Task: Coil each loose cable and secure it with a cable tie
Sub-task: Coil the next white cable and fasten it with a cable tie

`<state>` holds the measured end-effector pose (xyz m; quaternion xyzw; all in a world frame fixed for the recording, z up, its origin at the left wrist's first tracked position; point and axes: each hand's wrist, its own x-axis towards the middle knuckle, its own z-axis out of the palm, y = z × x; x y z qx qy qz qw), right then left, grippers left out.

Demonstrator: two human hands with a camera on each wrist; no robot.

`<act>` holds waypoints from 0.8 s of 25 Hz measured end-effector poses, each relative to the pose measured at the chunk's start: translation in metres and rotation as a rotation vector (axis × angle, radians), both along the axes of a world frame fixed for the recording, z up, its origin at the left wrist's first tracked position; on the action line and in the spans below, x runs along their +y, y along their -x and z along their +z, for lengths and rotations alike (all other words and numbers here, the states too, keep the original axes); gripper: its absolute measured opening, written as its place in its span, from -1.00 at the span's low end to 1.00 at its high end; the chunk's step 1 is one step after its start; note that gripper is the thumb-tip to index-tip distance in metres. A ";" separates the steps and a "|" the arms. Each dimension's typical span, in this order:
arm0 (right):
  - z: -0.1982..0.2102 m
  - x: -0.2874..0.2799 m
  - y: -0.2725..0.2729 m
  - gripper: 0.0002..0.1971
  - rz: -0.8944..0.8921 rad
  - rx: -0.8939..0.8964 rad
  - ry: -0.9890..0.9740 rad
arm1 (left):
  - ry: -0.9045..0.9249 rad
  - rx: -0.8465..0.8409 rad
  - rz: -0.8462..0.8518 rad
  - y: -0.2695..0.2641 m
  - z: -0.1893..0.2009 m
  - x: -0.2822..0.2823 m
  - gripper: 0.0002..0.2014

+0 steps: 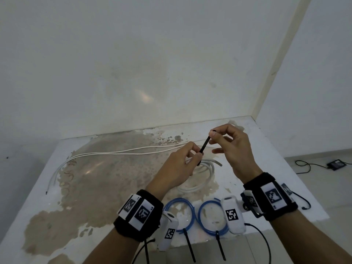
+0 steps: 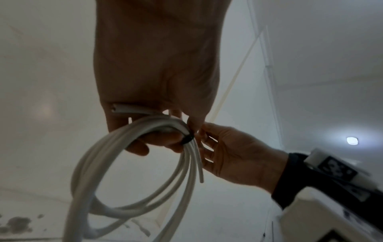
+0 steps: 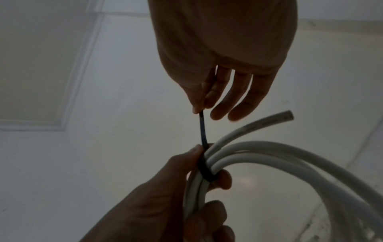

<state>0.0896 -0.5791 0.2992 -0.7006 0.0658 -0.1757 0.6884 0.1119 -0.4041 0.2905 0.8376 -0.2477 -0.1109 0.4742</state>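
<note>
My left hand (image 1: pixel 187 157) grips a coil of white cable (image 1: pixel 203 174) held above the table; the same white coil (image 2: pixel 116 172) hangs below the fingers in the left wrist view. A black cable tie (image 1: pixel 204 146) is looped round the bunched strands (image 3: pixel 207 172). My right hand (image 1: pixel 219 138) pinches the tie's free tail (image 3: pixel 202 129) between thumb and forefinger, up and to the right of the left hand, while its other fingers (image 3: pixel 244 96) stay spread. One cut end of the cable (image 3: pixel 286 115) sticks out past the tie.
Two blue coils (image 1: pixel 180 216) (image 1: pixel 213 218), each bound with a black tie, lie near the table's front edge. A long loose white cable (image 1: pixel 114 153) runs across the stained table (image 1: pixel 95 187) to the left. A black device with a cord (image 1: pixel 336 164) lies on the floor, right.
</note>
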 end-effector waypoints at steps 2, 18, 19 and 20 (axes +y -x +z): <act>0.000 0.004 0.002 -0.86 0.018 0.066 0.039 | -0.061 -0.139 0.031 -0.004 -0.009 0.003 -0.92; -0.167 -0.102 0.109 -0.81 -0.360 0.633 -0.603 | -0.204 -0.504 -0.324 0.037 -0.135 -0.033 -0.73; -0.185 -0.107 0.117 -0.77 -0.399 0.668 -0.567 | -0.228 -0.410 -0.320 0.037 -0.147 -0.024 -0.76; -0.202 -0.111 0.124 -0.72 -0.424 0.707 -0.511 | -0.243 -0.315 -0.324 0.039 -0.158 -0.016 -0.76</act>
